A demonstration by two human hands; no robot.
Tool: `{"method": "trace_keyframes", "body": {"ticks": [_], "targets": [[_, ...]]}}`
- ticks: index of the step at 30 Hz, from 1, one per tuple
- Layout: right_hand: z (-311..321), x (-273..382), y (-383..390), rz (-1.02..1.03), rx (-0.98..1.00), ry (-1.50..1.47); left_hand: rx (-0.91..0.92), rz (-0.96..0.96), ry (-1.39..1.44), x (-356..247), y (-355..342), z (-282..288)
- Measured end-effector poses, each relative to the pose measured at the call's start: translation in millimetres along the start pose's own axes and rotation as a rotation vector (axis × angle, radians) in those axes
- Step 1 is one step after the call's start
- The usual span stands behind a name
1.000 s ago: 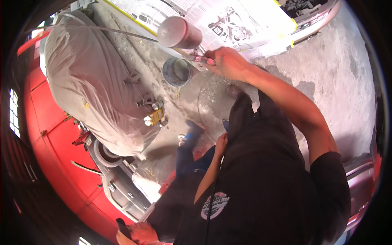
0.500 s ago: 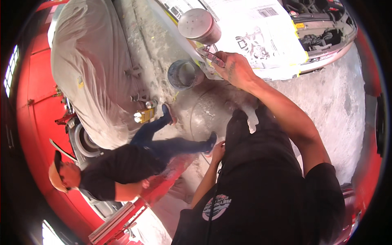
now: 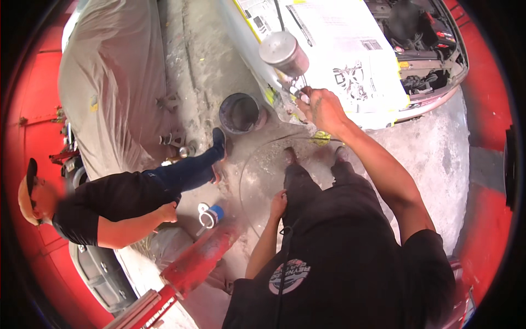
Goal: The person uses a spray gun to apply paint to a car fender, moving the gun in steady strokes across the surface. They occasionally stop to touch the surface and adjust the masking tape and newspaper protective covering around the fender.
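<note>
My right hand [image 3: 326, 114] is closed around the handle of a spray gun [image 3: 285, 54] with a round metal cup, held at the near corner of a car's paper-masked front. Printed paper sheets [image 3: 350, 52], edged with yellow tape, lie over the car body beyond the gun. Low beside my dark trousers, my left hand [image 3: 278, 204] has its fingers curled in; whatever they may hold is hidden. A thin hose [image 3: 241, 178] curves over the floor near my feet.
A grey bucket [image 3: 223, 116] stands left of the masked car [image 3: 433, 104]. Farther left is a sheet-covered vehicle [image 3: 109, 104]. Another person [image 3: 118, 205] is stepping nearby, close to a blue-labelled can [image 3: 215, 215] and a red beam [image 3: 200, 263].
The other person has moved left, and the blue-labelled can has come into sight. My view has shifted, showing my feet. My right hand keeps its grip on the spray gun.
</note>
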State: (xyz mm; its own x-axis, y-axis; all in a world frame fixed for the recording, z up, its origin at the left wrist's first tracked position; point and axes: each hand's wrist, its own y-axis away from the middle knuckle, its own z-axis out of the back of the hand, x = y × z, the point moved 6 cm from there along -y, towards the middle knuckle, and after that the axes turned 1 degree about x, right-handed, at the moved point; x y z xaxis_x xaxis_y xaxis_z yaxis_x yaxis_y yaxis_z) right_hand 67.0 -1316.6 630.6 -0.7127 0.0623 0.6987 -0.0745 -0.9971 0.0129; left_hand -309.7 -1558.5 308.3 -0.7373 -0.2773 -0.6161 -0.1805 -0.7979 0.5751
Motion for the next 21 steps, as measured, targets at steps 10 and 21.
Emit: {"method": "trace_keyframes", "body": {"ticks": [10, 21], "targets": [[-14.3, 67.8, -56.9, -0.132, -0.310, 0.052, 0.206, -0.082, -0.272, 54.4, -56.1, 122.7], [-85.8, 62.5, 63.3, -0.403, -0.304, -0.026, 0.323, -0.313, -0.284, 33.2, -87.2, 156.9]]}}
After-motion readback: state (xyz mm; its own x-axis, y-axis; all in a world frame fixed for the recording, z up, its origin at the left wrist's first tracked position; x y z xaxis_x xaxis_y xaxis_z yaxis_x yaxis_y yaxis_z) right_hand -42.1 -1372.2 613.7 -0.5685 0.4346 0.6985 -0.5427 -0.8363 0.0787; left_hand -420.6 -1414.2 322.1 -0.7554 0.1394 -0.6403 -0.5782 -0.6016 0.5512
